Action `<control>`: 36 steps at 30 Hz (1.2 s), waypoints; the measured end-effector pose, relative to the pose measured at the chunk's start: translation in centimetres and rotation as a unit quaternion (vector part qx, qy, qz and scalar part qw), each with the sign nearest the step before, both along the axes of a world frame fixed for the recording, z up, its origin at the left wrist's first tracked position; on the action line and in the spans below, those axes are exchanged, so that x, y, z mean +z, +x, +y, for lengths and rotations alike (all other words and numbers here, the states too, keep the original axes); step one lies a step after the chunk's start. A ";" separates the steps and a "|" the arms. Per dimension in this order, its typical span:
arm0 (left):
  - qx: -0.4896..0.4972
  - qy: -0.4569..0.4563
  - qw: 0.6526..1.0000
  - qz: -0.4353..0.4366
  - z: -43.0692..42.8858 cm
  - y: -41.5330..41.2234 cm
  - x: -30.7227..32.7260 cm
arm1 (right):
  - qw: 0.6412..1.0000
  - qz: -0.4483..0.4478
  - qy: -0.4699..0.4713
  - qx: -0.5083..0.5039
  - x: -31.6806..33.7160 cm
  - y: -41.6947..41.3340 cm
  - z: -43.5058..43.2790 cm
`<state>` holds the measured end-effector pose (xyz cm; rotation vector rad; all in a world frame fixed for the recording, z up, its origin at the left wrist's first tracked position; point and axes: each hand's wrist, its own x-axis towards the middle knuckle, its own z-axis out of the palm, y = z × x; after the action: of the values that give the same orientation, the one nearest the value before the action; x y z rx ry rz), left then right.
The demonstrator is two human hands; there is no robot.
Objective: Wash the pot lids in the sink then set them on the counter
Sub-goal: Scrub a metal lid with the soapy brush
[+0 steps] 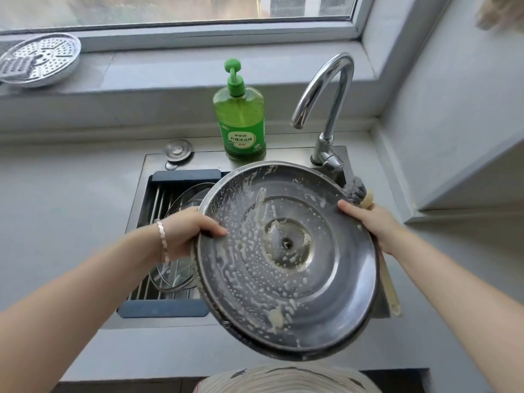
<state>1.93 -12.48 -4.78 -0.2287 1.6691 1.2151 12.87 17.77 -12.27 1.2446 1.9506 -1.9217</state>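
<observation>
Steel pot lid (286, 251) is dripping suds, left hand (187, 231) and right hand (371, 219) fingers (349, 207) clasping its rim at nine and three o'clock. Rinsing is likely coming next.

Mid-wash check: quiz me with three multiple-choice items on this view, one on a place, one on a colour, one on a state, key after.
1. Where does the glass lid lie?
A) on the sink rack
B) on the windowsill
C) on the counter right of the tap

2. What colour is the soap bottle?
A) blue
B) green
C) red

3. What state is the big metal lid in?
A) dry and clean
B) flat on the counter
C) sudsy, held up

Key:
1 A, it rests across the rack bars.
2 B, body and pump are green.
3 C, foam covers it, and the left hand and right hand grip its rim.
</observation>
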 end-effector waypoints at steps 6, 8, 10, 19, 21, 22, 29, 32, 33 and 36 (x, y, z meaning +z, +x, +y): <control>0.055 0.042 0.997 0.038 1.0 3.9 -1.0 | 0.895 -0.064 0.429 0.106 1.7 0.1 -2.7; 0.051 0.056 0.996 0.050 1.7 4.8 -0.9 | 0.871 -0.029 0.450 0.196 2.1 0.0 -5.3; 0.057 0.067 0.995 0.052 2.4 5.5 -0.8 | 0.857 0.038 0.445 0.255 3.0 0.1 -8.4; 0.024 0.057 0.990 0.124 2.6 7.4 -0.9 | 0.933 0.059 0.325 0.145 2.7 -1.7 -7.0; 0.017 0.067 0.988 0.140 2.9 7.5 -0.8 | 0.927 0.077 0.327 0.169 2.7 -1.3 -8.1; 0.019 0.070 0.987 0.146 3.2 7.5 -0.8 | 0.919 0.109 0.315 0.209 2.9 -0.8 -9.6; 0.014 0.102 0.982 0.158 3.2 8.4 -0.5 | 0.947 0.075 0.291 0.113 3.3 -1.5 -8.6; 0.031 0.103 0.983 0.147 3.4 8.3 -0.8 | 0.931 0.162 0.248 0.214 4.3 -0.4 -11.8; 0.038 0.104 0.984 0.139 3.3 8.2 -0.7 | 0.930 0.174 0.231 0.227 4.6 -0.2 -12.1; 0.022 0.118 0.983 0.136 3.2 8.4 -0.4 | 0.947 0.136 0.260 0.131 4.8 -1.9 -9.4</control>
<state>10.33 -9.23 -5.16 0.0503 1.7381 1.5171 10.99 8.36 -7.44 0.7689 2.7285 -1.5655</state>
